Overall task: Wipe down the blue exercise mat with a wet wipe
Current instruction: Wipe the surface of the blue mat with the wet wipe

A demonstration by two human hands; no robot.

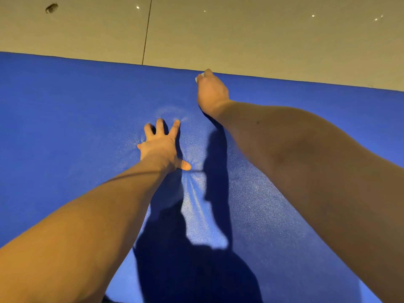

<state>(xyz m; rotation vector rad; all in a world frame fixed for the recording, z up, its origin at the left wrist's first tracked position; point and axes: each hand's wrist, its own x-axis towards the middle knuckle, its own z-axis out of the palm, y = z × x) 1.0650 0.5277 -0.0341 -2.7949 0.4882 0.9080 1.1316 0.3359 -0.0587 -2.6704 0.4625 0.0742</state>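
Blue exercise mat (65, 127) is lying flat; left hand (162, 147) is pressing it with fingers spread wide, right hand (212, 90) is holding a wet wipe (199, 77) at its far edge.

Below you, the floor (262, 36) is pale beige tile with a glossy face, catching small bright glints of light (313, 15) toward the far right. One thin dark grout line (147, 31) runs straight away from you and meets the mat's far edge. Up at the far left there's a dark smudge (51, 8) on the tile, too blurred to identify. Directly on that floor lies the blue exercise mat (65, 127), spread out and filling your view from side to side, its far edge slanting down toward the right. Mid-mat, the surface puckers into fine creases (193, 184), and dark shadows (185, 259) fall across the near part.
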